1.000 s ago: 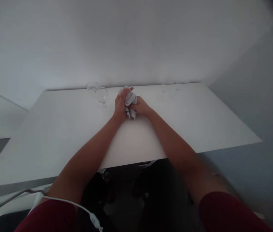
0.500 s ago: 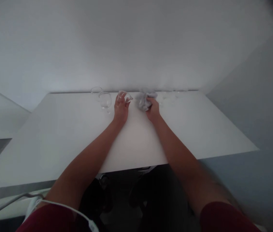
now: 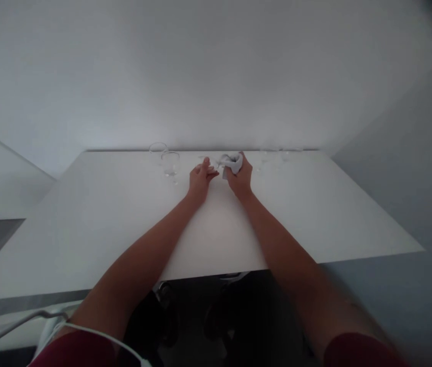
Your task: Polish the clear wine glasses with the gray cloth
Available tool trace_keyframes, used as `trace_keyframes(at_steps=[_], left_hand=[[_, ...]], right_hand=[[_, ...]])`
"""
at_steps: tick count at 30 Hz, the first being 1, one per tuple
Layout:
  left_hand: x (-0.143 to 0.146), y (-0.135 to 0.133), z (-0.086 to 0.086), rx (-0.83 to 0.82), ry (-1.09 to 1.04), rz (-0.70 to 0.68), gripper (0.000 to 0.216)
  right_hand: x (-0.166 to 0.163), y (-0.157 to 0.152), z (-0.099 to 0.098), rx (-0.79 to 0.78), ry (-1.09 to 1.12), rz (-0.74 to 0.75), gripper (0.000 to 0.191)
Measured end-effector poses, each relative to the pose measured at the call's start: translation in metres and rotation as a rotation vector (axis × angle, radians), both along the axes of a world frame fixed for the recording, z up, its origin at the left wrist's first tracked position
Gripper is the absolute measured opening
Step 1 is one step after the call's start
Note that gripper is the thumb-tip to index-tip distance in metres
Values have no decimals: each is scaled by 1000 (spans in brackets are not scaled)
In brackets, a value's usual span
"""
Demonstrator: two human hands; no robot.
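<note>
My left hand (image 3: 200, 179) is closed around a clear wine glass (image 3: 215, 162), of which only a faint part shows between the fingers and the cloth. My right hand (image 3: 242, 178) grips a crumpled pale grey cloth (image 3: 233, 162), bunched against the right end of the glass. The two hands are close together over the far half of the white table (image 3: 216, 229). Left of them stands another clear stemmed glass (image 3: 170, 164), with the rim of a further glass (image 3: 158, 148) behind it.
Several faint clear glasses (image 3: 285, 154) stand to the right, near the table's back edge. A plain wall (image 3: 216, 76) rises right behind the table. A white cable (image 3: 105, 335) crosses by my left sleeve at the lower left.
My left hand has turned and shifted right, so the glass bowl no longer shows clearly in it. The cloth is now bunched more tightly in my right hand, and the view has shifted slightly.
</note>
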State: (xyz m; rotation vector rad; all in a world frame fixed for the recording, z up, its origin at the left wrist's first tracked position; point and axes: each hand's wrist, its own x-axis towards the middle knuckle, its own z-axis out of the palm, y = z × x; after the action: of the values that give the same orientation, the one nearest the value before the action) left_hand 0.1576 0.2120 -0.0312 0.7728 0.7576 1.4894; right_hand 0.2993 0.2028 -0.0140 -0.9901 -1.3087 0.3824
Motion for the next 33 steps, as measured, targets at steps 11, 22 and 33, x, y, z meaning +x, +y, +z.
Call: trace_keyframes(at_steps=[11, 22, 33], left_hand=[[-1, -8, 8, 200, 106, 57, 51], [-6, -11, 12, 224, 148, 131, 48], [-10, -8, 7, 239, 183, 110, 44]], right_hand=[[2, 9, -6, -299, 343, 10, 28], [5, 22, -17, -427, 543, 219, 43], [4, -1, -8, -644, 369, 639, 55]])
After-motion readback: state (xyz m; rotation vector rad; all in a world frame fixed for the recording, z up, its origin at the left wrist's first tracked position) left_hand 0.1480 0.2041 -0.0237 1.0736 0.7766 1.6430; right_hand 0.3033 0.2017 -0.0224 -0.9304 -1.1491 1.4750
